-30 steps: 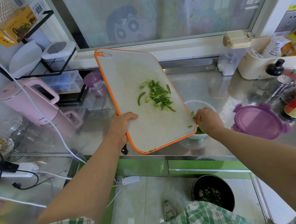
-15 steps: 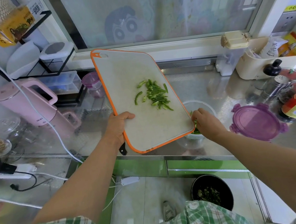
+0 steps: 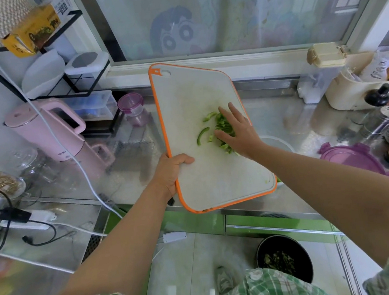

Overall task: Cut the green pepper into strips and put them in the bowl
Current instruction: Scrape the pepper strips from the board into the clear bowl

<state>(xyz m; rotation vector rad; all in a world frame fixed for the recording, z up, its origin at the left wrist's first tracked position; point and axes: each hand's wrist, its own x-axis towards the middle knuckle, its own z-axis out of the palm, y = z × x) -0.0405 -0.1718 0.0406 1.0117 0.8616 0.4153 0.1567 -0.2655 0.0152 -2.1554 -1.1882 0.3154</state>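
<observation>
Head view: pepper strips (image 3: 222, 130) lie on the cutting board (image 3: 206, 177) under the right grip (image 3: 239, 131), its fingers straight and spread; the left grip (image 3: 169, 171) clasps the board's edge. Board and forearm (image 3: 309, 167) hide most of the bowl (image 3: 281, 142), beside a purple lid (image 3: 353, 158).

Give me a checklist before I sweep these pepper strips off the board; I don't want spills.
1. Board held firmly: ok. The left hand grips the orange-rimmed white cutting board at its edge.
2. Sweeping hand in place: ok. The right hand lies flat on the pile of green pepper strips.
3. All strips gathered: not ok. One curved strip lies apart, left of the pile.
4. Bowl below the board's low corner: cannot tell. The clear round bowl is mostly hidden.
5. Bowl uncovered: ok. The purple round lid lies apart, to the right.
</observation>
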